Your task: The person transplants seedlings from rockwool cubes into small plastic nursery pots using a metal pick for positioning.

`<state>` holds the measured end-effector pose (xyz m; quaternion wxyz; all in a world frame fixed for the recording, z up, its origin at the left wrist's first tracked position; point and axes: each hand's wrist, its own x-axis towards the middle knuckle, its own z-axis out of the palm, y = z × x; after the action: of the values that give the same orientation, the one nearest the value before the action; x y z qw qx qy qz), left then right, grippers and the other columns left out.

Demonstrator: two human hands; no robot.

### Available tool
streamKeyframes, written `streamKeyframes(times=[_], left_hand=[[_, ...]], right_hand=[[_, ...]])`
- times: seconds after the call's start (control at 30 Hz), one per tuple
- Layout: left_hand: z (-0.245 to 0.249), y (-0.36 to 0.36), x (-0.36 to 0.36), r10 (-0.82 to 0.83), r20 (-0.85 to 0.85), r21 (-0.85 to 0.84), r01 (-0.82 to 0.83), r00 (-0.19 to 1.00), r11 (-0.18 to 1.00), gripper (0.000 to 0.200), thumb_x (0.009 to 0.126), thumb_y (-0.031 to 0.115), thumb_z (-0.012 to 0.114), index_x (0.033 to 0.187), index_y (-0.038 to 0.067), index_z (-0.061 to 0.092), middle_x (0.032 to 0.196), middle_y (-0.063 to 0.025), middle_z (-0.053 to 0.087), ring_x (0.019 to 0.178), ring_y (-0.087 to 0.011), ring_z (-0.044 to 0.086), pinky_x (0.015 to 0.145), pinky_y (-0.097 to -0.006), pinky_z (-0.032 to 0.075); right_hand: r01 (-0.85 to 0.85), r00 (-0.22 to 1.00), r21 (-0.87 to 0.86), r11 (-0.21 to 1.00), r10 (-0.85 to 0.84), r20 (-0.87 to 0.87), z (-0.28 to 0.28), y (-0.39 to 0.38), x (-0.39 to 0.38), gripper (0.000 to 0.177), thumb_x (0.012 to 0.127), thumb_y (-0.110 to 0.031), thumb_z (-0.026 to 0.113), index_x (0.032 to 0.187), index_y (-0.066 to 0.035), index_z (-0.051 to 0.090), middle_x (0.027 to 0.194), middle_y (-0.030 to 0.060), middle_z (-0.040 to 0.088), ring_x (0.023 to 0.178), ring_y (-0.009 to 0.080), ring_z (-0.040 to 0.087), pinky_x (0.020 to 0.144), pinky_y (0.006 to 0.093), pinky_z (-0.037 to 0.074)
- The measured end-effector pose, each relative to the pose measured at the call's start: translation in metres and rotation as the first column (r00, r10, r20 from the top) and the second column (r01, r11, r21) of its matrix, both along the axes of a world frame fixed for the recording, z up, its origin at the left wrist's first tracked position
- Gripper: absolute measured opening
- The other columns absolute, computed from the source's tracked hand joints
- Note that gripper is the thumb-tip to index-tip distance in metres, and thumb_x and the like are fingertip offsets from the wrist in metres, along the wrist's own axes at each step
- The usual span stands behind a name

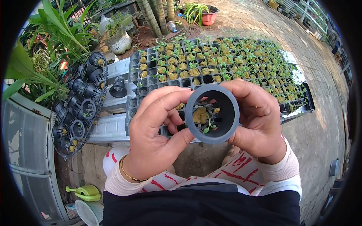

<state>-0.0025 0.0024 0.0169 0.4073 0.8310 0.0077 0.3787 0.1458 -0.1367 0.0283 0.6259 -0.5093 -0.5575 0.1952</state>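
Observation:
A black net cup (227, 113) is held up over my lap, its round mouth facing me. Inside it sits a yellowish-brown seedling plug (201, 115) with a small green sprout. My left hand (156, 126) grips the cup's left side, thumb at the lower rim and fingers curled behind. On the opposite side, my right hand (258, 118) has its thumb on the lower rim and fingers around the upper edge. Just beyond the hands lies a black seedling tray (141, 91) with many sprouts in brown plugs; the hands hide part of it.
A mesh basket (98, 124) full of net cups stands at the left. Another net cup (118, 87) lies on the metal bench (107, 128) between basket and tray. A green watering can (87, 193) and a clear bucket (88, 211) are at lower left. Potted plants line the back.

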Motion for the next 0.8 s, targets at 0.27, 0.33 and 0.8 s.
streamKeyframes(times=[0.27,0.33,0.8], left_hand=[[0.026,0.006,-0.016,-0.375,0.014,-0.786,0.242,0.927,0.569,0.052,0.078,0.008,0.072,0.121,-0.006,0.047,0.109,-0.0102,0.057,0.083,-0.0074,0.056,0.067,-0.0190,0.047],[0.026,0.011,-0.017,-0.329,0.055,-0.725,0.265,0.943,0.636,0.043,0.083,0.011,0.068,0.118,-0.006,0.050,0.105,-0.0094,0.060,0.086,-0.0083,0.057,0.071,-0.0196,0.046],[0.044,0.083,-0.075,0.492,0.127,-0.510,-0.369,0.861,0.777,0.033,0.085,0.018,0.066,0.109,-0.004,0.059,0.078,-0.0020,0.060,0.062,-0.0055,0.052,0.053,-0.0172,0.039]], right_hand=[[-0.137,0.846,-0.158,0.978,0.033,-0.532,0.015,0.018,-0.013,0.038,0.072,-0.006,0.076,0.105,0.002,0.060,0.084,-0.0001,0.059,0.074,0.0058,0.053,0.069,0.0185,0.044],[-0.143,0.849,-0.129,0.981,0.055,-0.526,0.021,0.026,-0.020,0.037,0.073,-0.006,0.075,0.105,0.003,0.060,0.088,0.0033,0.063,0.076,0.0068,0.055,0.071,0.0200,0.045],[-0.181,0.976,-0.303,0.936,0.133,-0.173,0.070,0.158,-0.084,0.031,0.079,-0.020,0.070,0.103,-0.001,0.064,0.075,0.0029,0.058,0.049,0.0031,0.038,0.042,0.0178,0.026]])
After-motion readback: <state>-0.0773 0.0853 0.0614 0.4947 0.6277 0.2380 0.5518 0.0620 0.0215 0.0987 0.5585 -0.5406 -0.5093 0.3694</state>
